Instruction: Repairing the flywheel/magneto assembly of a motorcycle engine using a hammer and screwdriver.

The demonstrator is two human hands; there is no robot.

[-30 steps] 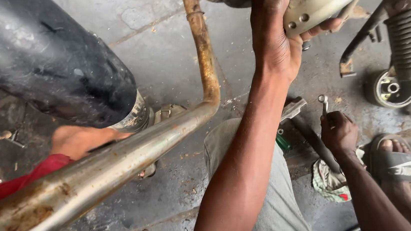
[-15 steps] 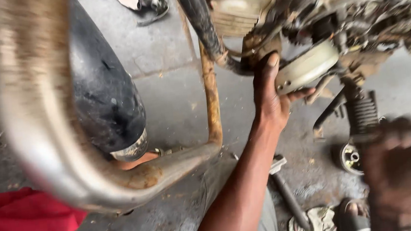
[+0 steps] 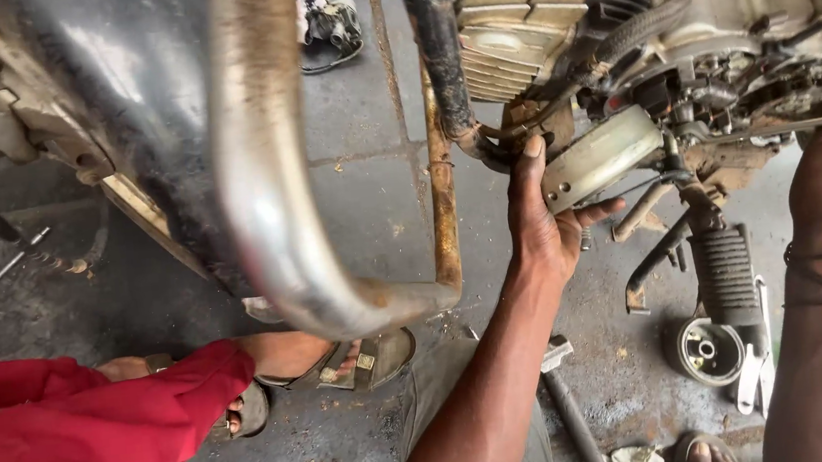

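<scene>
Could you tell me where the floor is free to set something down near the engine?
Bare concrete lies between the chrome crash bar and the rusty pipe. It is crowded lower right: hammer, footpeg and round metal part beside the left hand.

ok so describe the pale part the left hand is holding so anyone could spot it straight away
Start at the motorcycle engine with its cooling fins at the top of the view. Just below it, the left hand presses up against a pale cream oblong metal cover. It is smooth and light, unlike the dark, greasy, rusty parts around it.
</scene>
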